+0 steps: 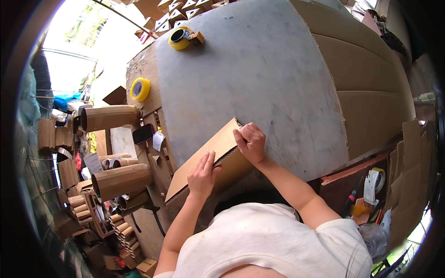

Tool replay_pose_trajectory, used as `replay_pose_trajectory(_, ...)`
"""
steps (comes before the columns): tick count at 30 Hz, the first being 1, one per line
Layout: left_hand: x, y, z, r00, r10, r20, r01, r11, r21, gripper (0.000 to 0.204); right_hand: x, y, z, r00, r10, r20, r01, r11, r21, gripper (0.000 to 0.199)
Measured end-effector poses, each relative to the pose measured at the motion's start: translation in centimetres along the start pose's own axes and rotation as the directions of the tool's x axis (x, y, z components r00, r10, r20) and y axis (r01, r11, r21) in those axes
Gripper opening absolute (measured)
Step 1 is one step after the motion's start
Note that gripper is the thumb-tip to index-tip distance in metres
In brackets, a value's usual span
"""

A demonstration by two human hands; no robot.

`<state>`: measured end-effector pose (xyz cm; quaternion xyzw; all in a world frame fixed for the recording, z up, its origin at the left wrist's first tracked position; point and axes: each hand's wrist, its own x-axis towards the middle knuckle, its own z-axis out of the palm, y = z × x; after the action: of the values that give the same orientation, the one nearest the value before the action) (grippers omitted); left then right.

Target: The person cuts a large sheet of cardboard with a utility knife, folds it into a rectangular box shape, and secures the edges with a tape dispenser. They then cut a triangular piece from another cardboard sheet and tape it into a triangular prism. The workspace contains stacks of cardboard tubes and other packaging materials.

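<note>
We held a folded cardboard piece [211, 162] at the near edge of the grey bench [259, 74]. Our right hand [251, 142] curled its grip over the cardboard's upper corner; our left hand [202, 175] pressed flat on its fold. Beyond the cardboard, a yellow tape dispenser [182, 38] lay at the bench's far corner.

1. Two yellow tape rolls: one [180, 38] on the counter [259, 74], one [140, 89] just off its left edge.
2. Two large cardboard tubes [110, 117] [123, 180] left of the counter.
3. One tape dispenser [373, 185] right of the counter.
4. One flat cardboard piece [204, 160] at the counter's near edge.
</note>
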<state>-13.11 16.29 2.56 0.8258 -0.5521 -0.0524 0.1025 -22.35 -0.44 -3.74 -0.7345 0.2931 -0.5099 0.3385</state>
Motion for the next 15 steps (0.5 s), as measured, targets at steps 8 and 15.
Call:
replay_pose_trajectory(8,3.5,1.4,-1.8,0.978,0.076,0.194,-0.049,0.989,-0.142,0.061,0.5,-1.7,-0.3,0.989,0.038,-0.145,-0.045,0.998,-0.042,0.017)
replay_pose_trajectory(15,1.7,-2.7,-2.4,0.926,0.192,0.326,-0.153,0.978,-0.141,0.061,-3.3,-5.3,2.1,0.978,0.191,-0.083,-0.201,0.97,-0.139,0.015)
